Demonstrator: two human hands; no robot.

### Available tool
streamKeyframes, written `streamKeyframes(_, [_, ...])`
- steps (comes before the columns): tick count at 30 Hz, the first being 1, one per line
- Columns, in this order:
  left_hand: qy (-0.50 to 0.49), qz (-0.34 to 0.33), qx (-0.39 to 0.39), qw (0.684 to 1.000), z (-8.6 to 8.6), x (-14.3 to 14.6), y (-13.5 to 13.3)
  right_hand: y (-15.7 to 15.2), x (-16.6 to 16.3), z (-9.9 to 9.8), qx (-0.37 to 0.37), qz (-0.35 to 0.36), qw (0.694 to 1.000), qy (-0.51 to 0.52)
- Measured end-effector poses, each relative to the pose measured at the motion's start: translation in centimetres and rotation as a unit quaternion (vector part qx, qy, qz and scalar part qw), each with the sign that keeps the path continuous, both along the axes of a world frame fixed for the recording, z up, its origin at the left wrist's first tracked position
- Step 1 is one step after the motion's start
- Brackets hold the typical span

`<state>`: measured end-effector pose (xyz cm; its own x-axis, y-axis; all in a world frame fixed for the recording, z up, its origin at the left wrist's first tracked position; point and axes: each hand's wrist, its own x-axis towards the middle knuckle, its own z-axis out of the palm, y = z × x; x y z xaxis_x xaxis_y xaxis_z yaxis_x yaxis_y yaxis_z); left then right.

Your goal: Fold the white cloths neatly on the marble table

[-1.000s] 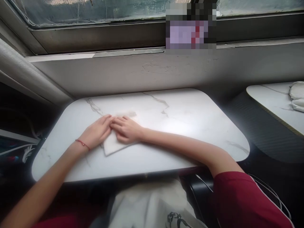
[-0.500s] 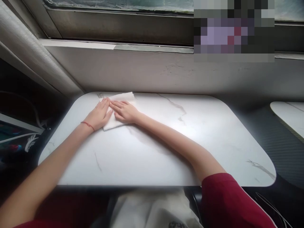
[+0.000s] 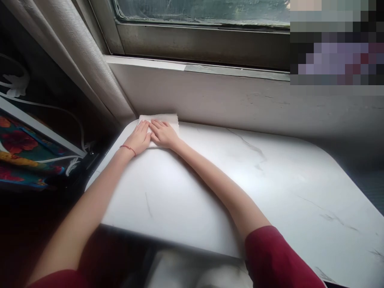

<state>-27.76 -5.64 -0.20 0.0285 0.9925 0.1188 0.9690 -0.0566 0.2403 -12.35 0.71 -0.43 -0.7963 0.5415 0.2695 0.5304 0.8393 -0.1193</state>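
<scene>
Grubby window (image 3: 204, 12) at 12 o'clock, pale wall (image 3: 210, 96) under it, white marbled tabletop (image 3: 186, 208) running up to that wall. Patterned fabric (image 3: 27, 152) off at 9, in the dark past the table's end. From my remote seat I read clock directions with 12 towards the window.

White cloth (image 3: 163, 117): flat, near the far-left rounded corner, about 10 to 11 from the table's middle. Far edge comes right up to the wall; contact there, can't tell. Ragged edge faces 3. Seems longer along 9-to-3, but the hands cover too much for me to be sure.

Key relation: the cloth is directly under both hands, not off to one side. I have the left hand (image 3: 139, 138), red cord (image 3: 128, 149) at its wrist, on the 9 side, and the right hand (image 3: 163, 134) on the 3 side. Left is nearer the corner; right has the longer stretch of bare table past it, towards 3 and 4. Fingertips angle in to 12, nearly meeting. Both palms down, fingers laid out straight and close together, pressing by the look of it, no pinch that I can see.
</scene>
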Motion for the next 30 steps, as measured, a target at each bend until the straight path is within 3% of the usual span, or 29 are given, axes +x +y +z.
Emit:
streamKeyframes(5, [-0.024, 0.028, 0.030, 0.999, 0.9, -0.9, -0.2, -0.7, -2.4, -0.2, -0.002, -0.024, 1.000, 0.017])
streamKeyframes(12, [-0.014, 0.102, 0.041, 0.994, 2.4, 0.2, -1.6, -4.7, -3.9, -0.5, -0.009, 0.000, 0.999, 0.042])
streamKeyframes(18, [-0.009, 0.075, -0.008, 0.997, 1.9, 1.1, -3.6, -7.6, -3.1, 0.1, -0.035, 0.026, 0.998, 0.043])
streamKeyframes(23, [0.033, 0.025, 0.000, 0.999, 1.5, 1.0, -8.0, -12.1, -2.0, 1.0, -0.068, 0.029, 0.997, 0.038])
streamKeyframes(30, [0.060, -0.039, 0.076, 0.995, 0.3, 0.7, -16.9, -20.0, -1.6, 0.8, -0.083, 0.044, 0.996, -0.006])
